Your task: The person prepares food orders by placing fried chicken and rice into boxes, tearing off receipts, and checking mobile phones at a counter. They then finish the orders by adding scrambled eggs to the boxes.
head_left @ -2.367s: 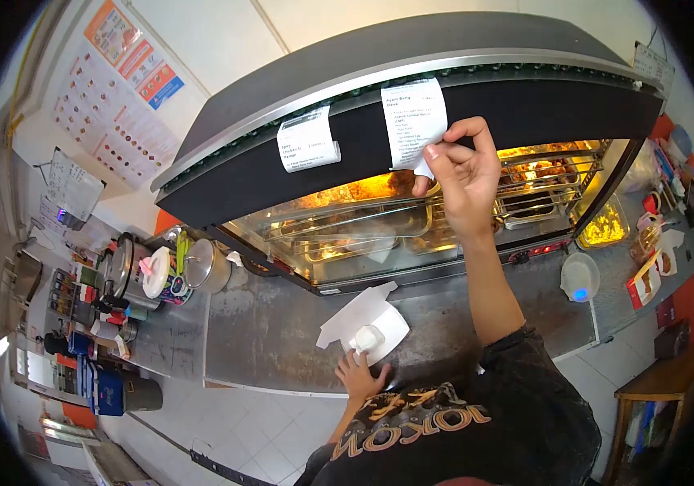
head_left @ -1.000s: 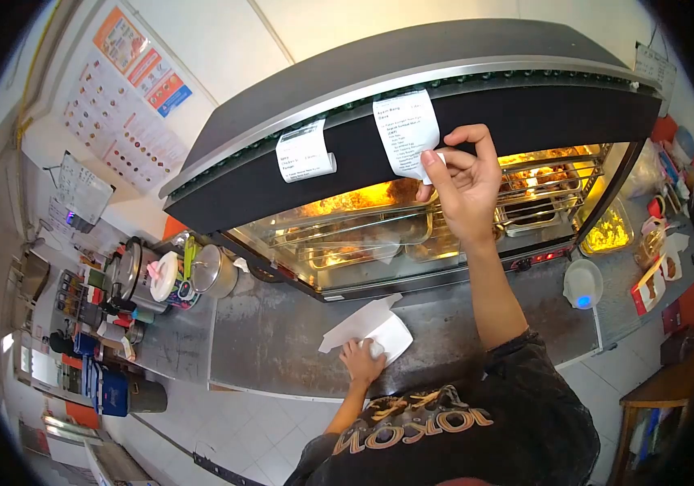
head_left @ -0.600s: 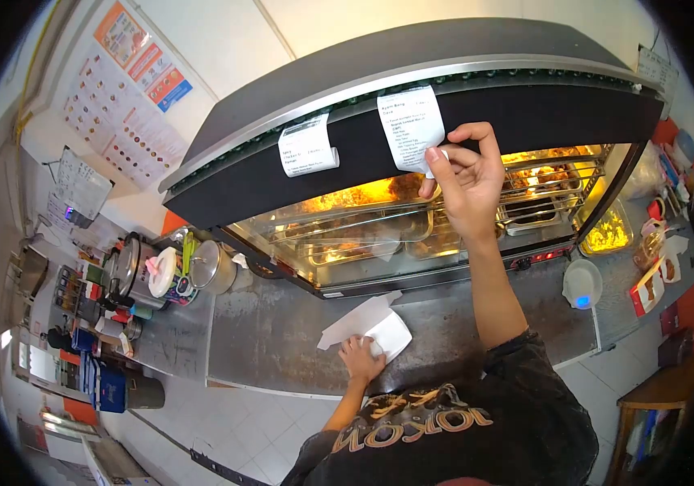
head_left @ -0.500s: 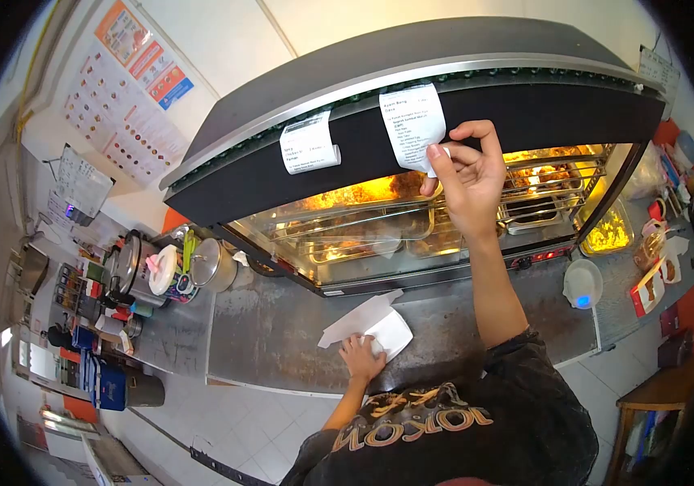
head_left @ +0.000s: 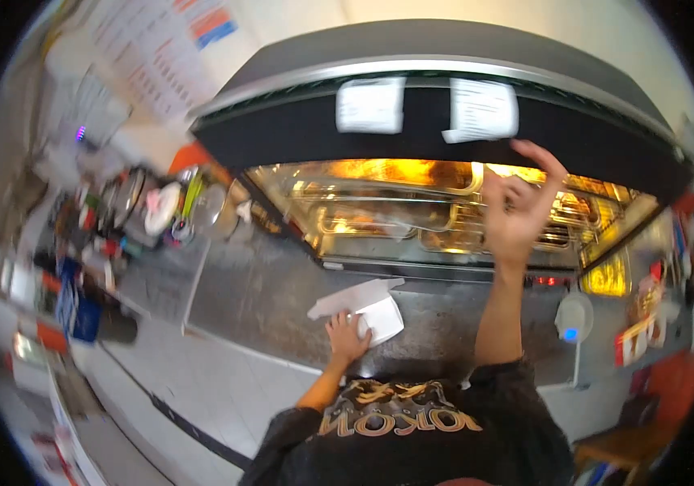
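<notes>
On the metal counter a white paper food box (head_left: pixel 381 320) lies with its lid (head_left: pixel 356 297) folded up. My left hand (head_left: pixel 348 338) holds the box by its near left side, thumb and fingers around the edge. My right hand (head_left: pixel 517 212) is raised in front of the lit display warmer (head_left: pixel 444 271), with the index finger stretched up and the other fingers bent. It is somewhat blurred, and I see nothing in it. Just above its fingertip hangs a printed receipt (head_left: pixel 484 111) on the warmer's dark top edge. A second receipt (head_left: pixel 369 105) hangs to the left.
Metal trays with food (head_left: pixel 375 223) glow inside the warmer. Pots and utensils (head_left: pixel 211 209) crowd the left counter. To the right are a pale round dish (head_left: pixel 575 314), a yellow-lit food container (head_left: pixel 606 277) and some packages (head_left: pixel 637 338).
My right hand has let go of the right receipt and moved down and away from it. The view has swung, with blur. My left hand stays at the box.
</notes>
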The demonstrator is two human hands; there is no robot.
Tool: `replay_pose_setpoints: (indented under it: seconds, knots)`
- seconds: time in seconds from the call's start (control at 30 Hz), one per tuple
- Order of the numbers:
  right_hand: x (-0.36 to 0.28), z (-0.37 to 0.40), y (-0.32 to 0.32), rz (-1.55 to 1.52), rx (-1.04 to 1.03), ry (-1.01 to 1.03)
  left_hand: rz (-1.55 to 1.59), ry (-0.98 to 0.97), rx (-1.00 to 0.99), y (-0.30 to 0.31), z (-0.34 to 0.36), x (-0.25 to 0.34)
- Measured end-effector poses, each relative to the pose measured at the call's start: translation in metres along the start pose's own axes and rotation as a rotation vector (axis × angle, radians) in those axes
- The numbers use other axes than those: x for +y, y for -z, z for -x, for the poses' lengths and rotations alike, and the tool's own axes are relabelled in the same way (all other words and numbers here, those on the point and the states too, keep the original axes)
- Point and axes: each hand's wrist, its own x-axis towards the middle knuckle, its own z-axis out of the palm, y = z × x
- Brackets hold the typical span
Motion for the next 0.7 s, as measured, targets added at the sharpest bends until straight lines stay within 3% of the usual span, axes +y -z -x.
replay_pose_setpoints:
  seconds: [0.13,0.2,0.27,0.37,0.4,0.47,0.53,0.63,0.7]
  knots:
    - [0.015,0.047,0.008,-0.011,0.113,0.259,0.033,-0.033,0.027,0.0,-0.004,-0.004]
    - [0.008,0.077,0.001,-0.296,-0.003,0.111,0.059,-0.027,0.031,0.003,-0.007,-0.008]
    - [0.005,0.112,-0.013,-0.361,-0.131,-0.046,0.108,-0.103,0.035,0.003,-0.007,-0.012]
    - [-0.002,0.155,-0.048,-0.153,-0.422,-0.189,0.113,-0.117,0.028,0.008,-0.008,-0.015]
    - [-0.008,0.163,-0.067,-0.156,-0.444,-0.191,0.124,-0.098,0.031,0.01,-0.008,-0.017]
    - [-0.018,0.178,-0.11,-0.051,-0.806,-0.264,0.134,-0.147,0.02,0.011,-0.008,-0.021]
    - [-0.012,0.196,-0.16,-0.054,-1.001,-0.355,0.159,-0.179,0.017,0.021,-0.008,-0.037]
    - [0.012,0.217,-0.251,-0.004,-1.195,-0.31,0.376,-0.427,0.089,0.02,-0.011,-0.078]
    - [0.033,0.225,-0.321,0.063,-1.226,-0.241,0.49,-0.439,0.055,0.041,-0.009,-0.114]
